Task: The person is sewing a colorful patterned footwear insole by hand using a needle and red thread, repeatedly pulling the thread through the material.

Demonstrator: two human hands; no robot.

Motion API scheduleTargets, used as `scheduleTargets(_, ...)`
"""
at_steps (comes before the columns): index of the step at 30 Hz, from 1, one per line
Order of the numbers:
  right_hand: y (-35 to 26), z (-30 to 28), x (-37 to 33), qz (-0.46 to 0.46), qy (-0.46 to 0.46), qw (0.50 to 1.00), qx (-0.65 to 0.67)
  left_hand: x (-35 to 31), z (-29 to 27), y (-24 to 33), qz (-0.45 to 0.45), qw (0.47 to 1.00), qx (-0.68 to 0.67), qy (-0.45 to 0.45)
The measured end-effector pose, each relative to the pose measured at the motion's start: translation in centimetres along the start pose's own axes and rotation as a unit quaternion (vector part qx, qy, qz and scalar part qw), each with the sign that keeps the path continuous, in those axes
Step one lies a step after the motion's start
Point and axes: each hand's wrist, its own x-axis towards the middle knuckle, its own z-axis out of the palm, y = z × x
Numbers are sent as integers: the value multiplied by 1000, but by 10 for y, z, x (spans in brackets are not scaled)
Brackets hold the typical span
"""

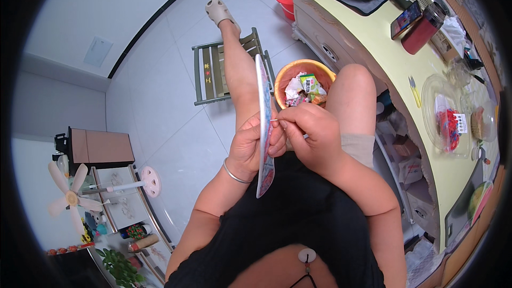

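My left hand (250, 146) grips a long flat patterned insole (263, 128), held edge-on and upright over my lap. A silver bangle circles that wrist. My right hand (309, 133) pinches a thin needle (273, 120) at the insole's right side, fingertips pressed together close to the left hand's fingers. Both hands are above my knees and black clothing.
An orange bin (288, 74) with wrappers stands on the floor between my legs. A small green folding stool (210, 72) supports my left leg. On the right runs a yellow counter (384, 37) with a pan, phone, red jar and plastic containers. A white fan (72, 194) stands at lower left.
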Motion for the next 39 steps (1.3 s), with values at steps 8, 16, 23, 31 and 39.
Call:
scheduleTargets(8, 3, -6, -7, 170, -34, 967, 188, 0, 0, 6, -5, 999, 36, 28)
scheduleTargets(16, 11, -3, -15, 264, -5, 917, 299, 3, 16, 3, 64, 983, 128, 114)
scheduleTargets(23, 4, -21, 3, -93, 60, 987, -116, 1, 24, 4, 182, 925, 270, 197)
scheduleTargets(31, -28, -33, 5, 157, 93, 906, 381, 3, 3, 12, 269, 789, 481, 272)
scheduleTargets(39, 50, -340, -40, -54, 412, 818, 397, -31, -66, 87, 395, 576, 572, 430)
